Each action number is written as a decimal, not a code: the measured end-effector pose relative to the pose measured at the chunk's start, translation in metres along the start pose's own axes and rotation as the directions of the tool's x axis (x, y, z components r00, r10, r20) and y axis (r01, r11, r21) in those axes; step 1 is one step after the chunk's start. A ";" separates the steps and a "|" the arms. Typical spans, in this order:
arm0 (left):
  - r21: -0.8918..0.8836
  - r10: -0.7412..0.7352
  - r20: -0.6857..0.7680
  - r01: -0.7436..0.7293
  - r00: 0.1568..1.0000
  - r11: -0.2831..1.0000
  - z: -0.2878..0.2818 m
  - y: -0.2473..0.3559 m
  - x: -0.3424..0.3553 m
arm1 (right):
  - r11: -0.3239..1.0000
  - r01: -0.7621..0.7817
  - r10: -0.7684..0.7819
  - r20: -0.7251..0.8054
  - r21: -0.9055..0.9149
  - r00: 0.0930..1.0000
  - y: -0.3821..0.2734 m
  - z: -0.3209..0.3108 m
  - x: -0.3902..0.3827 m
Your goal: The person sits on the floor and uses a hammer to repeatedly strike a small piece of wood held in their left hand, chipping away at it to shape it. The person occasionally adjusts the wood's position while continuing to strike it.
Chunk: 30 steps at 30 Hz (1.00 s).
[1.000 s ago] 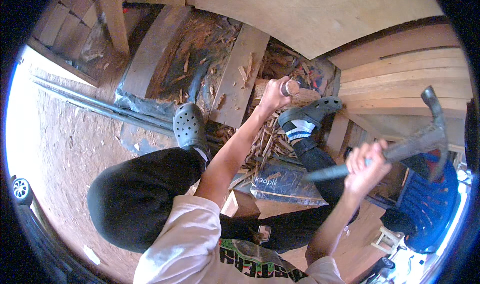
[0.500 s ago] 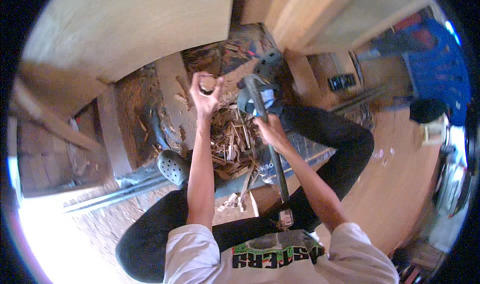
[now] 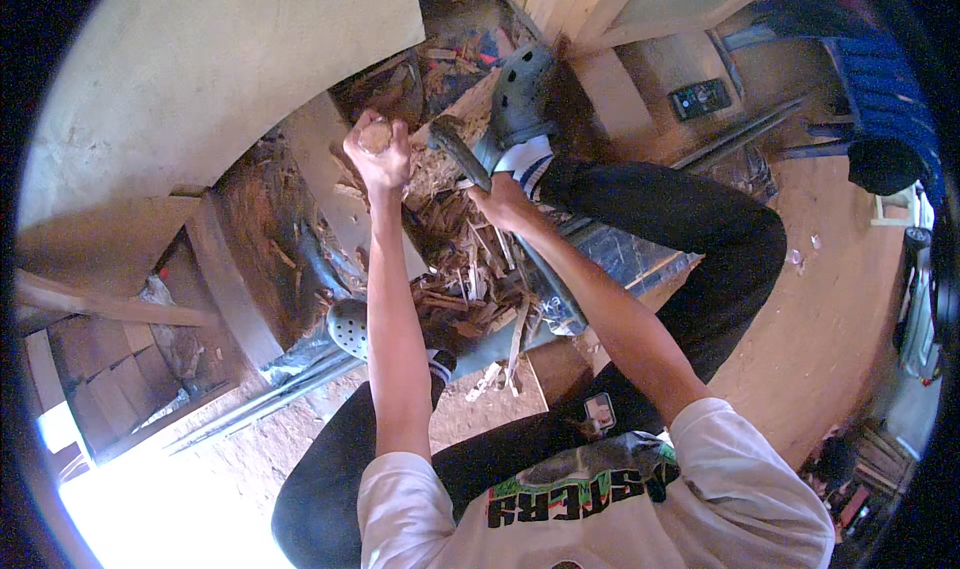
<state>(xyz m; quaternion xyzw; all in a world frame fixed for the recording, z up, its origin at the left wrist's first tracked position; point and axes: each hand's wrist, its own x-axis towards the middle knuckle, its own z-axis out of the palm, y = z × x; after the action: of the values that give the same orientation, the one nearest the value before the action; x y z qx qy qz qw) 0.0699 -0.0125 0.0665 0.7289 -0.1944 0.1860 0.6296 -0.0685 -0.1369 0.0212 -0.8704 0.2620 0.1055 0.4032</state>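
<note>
My left hand [image 3: 380,169] is closed around a short round piece of wood [image 3: 376,137], whose pale end faces up between thumb and fingers. To its right, my right hand [image 3: 505,204] grips a long dark tool [image 3: 460,151] partway along its length. The tool's thick upper end tilts left toward the wood, apart from it, and its lower part runs under my right forearm. I cannot make out the tool's exact kind. Below and between both hands lies a heap of split wood chips [image 3: 480,269].
Clogs on my feet flank the heap: one at the right [image 3: 522,94], another at the lower left [image 3: 348,327]. A large pale panel [image 3: 230,69] stands at the upper left. Farther right are a phone [image 3: 700,99] on a board and a blue plastic chair [image 3: 885,99].
The tool's upper end has swung left and tilted over from nearly upright. My left fingers wrap the wood more tightly. The whole view has shifted slightly.
</note>
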 end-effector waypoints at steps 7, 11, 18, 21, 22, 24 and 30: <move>0.017 -0.197 0.081 0.196 0.977 0.981 -0.005 -0.021 0.020 | 0.998 -0.022 0.017 0.093 0.052 0.996 0.005 0.002 0.004; 0.075 -0.270 0.089 0.264 0.959 0.962 -0.004 -0.024 0.027 | 0.999 0.041 -0.042 0.028 0.031 0.999 0.008 0.010 0.005; -0.046 -0.476 0.130 0.485 0.870 0.873 -0.006 -0.026 0.045 | 0.998 0.024 -0.026 0.032 0.060 0.999 0.006 0.008 0.005; -0.040 -0.312 0.228 0.329 0.922 0.944 -0.011 -0.024 0.045 | 0.999 0.036 -0.035 -0.028 0.033 0.999 -0.001 0.005 -0.001; -0.044 -0.214 0.248 0.232 0.945 0.972 -0.012 -0.022 0.041 | 0.998 0.058 -0.057 -0.073 0.023 0.996 -0.002 0.006 -0.003; 0.167 -0.222 0.309 0.177 0.925 0.970 -0.014 -0.013 0.030 | 1.000 0.003 -0.002 -0.083 0.006 0.997 -0.003 0.010 -0.006; -0.012 -0.446 0.202 0.457 0.872 0.889 -0.010 0.019 0.005 | 0.975 -0.111 0.098 0.075 0.194 0.992 0.001 0.028 -0.009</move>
<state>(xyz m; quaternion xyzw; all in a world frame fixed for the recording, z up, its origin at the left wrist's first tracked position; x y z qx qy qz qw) 0.0642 -0.0054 0.0869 0.7496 -0.0845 -0.0437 0.6550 -0.0754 -0.1128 0.0059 -0.8071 0.3033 0.1280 0.4901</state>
